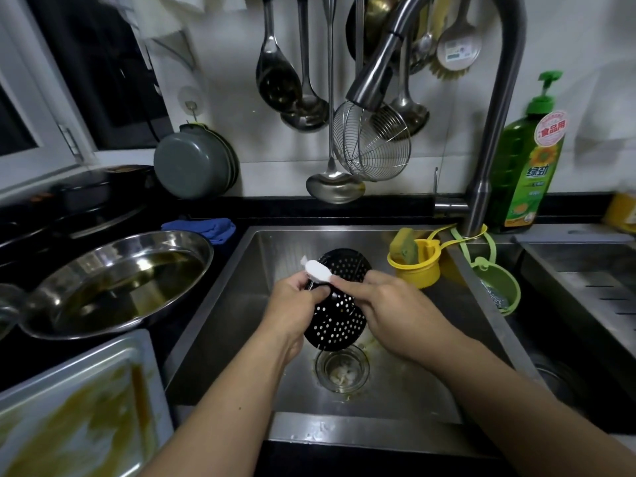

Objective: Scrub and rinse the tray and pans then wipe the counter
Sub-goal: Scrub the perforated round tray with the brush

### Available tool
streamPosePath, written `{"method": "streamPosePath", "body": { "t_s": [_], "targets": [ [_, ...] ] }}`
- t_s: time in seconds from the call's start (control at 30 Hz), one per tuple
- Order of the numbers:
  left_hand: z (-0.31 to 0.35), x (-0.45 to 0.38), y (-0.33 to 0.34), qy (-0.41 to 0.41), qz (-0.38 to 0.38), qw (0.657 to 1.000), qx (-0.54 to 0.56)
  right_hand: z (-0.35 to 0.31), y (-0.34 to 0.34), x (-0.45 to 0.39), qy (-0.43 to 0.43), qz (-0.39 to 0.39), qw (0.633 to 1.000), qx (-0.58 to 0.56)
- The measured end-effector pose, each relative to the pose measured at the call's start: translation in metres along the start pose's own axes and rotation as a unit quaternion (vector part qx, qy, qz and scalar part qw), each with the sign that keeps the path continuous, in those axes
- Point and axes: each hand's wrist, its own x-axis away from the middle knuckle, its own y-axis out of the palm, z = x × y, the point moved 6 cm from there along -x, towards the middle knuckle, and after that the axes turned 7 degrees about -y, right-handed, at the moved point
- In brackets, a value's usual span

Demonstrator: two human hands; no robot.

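Mid-scrub, by the look of it, over the middle of the steel sink [220, 339]. Left hand [292, 304] clenched on the upper left edge of a black perforated plate [335, 304], holding it tilted above the drain strainer [342, 370], which holds pale scraps. Right hand [389, 315] curled round the handle of a white brush [318, 270], its head lying against the plate's upper rim. Faucet spout [370, 87] overhead, no water visible. Not yet washed, judging by the residue: a round steel pan [117, 280] with oily liquid on the counter at the sink's left edge, and a rectangular baking tray [79, 407] smeared yellow at the near left corner. Blue cloth [206, 228] folded at the sink's far left corner; sponge [404, 246] in a yellow holder by the faucet base; green detergent bottle [526, 163] at the back right.

Next, probably: finish brushing across the holes, then rinse under the spout, keeping a firm hold on a slippery plate.
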Motion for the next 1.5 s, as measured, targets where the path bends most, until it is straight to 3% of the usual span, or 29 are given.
{"method": "streamPosePath", "body": {
  "t_s": [0.13,0.27,0.43,0.5,0.77,0.97,1.07,1.2,1.33,1.43,1.5],
  "targets": [
    [0.003,0.005,0.007,-0.022,-0.055,0.997,0.046,0.029,-0.007,-0.004,0.091,0.051,0.994,0.014],
    [0.000,0.008,0.015,-0.047,-0.128,0.986,0.097,0.024,-0.005,0.003,0.094,0.065,0.993,-0.036],
    [-0.001,0.000,-0.002,-0.030,-0.004,0.996,0.080,0.037,-0.020,0.007,0.154,0.150,0.972,-0.093],
    [-0.001,0.000,-0.008,-0.023,0.025,0.996,0.078,0.033,-0.019,0.008,0.137,0.153,0.974,-0.092],
    [-0.001,-0.003,-0.008,-0.009,0.031,0.995,0.099,0.017,-0.007,0.010,0.144,0.094,0.982,-0.076],
    [0.000,-0.004,-0.012,-0.006,0.045,0.993,0.110,0.051,-0.023,0.020,0.295,0.106,0.948,-0.061],
    [0.001,-0.006,-0.012,-0.006,0.049,0.992,0.117,0.037,-0.005,0.016,0.259,0.046,0.959,-0.104],
    [0.002,-0.004,-0.013,-0.001,0.048,0.991,0.123,0.047,-0.013,0.014,0.282,0.089,0.951,-0.097],
    [0.002,-0.004,-0.012,-0.005,0.046,0.991,0.129,0.033,-0.002,0.011,0.241,0.036,0.964,-0.104],
    [0.002,-0.003,-0.011,-0.003,0.042,0.991,0.130,0.043,-0.010,0.012,0.264,0.079,0.957,-0.095],
    [0.002,-0.003,-0.011,-0.004,0.042,0.990,0.131,0.040,-0.006,0.011,0.250,0.058,0.961,-0.105]
  ]
}}
